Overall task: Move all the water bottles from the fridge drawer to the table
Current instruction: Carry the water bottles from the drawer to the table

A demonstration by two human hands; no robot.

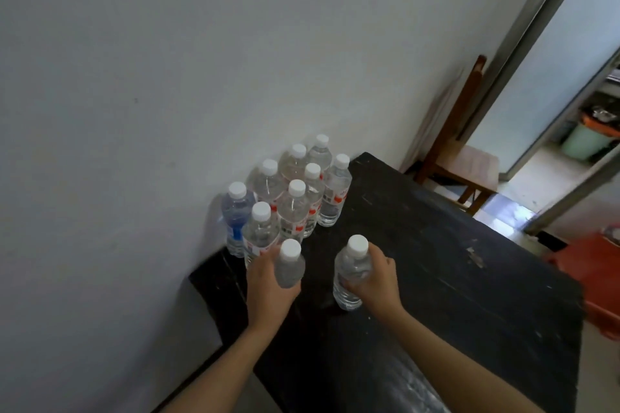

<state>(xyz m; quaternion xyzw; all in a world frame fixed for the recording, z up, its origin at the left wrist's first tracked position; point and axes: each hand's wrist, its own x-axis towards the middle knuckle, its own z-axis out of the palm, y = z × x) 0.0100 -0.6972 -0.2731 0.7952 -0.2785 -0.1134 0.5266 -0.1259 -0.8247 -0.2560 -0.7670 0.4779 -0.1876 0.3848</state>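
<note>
Several clear water bottles [295, 201] with white caps stand clustered on the black table [453, 278] against the wall. One at the left of the cluster is a blue-tinted bottle [236, 218]. My left hand [268, 282] grips a water bottle [290, 265] upright just in front of the cluster. My right hand [374, 278] holds a second water bottle [350, 273] by its middle, its base at or just above the tabletop. The fridge drawer is out of view.
A grey wall [167, 77] runs along the table's left side. A wooden chair [463, 157] stands beyond the table's far end near a doorway. An orange-red box [600, 282] sits on the floor at the right. A green bin [585, 141] stands past the door.
</note>
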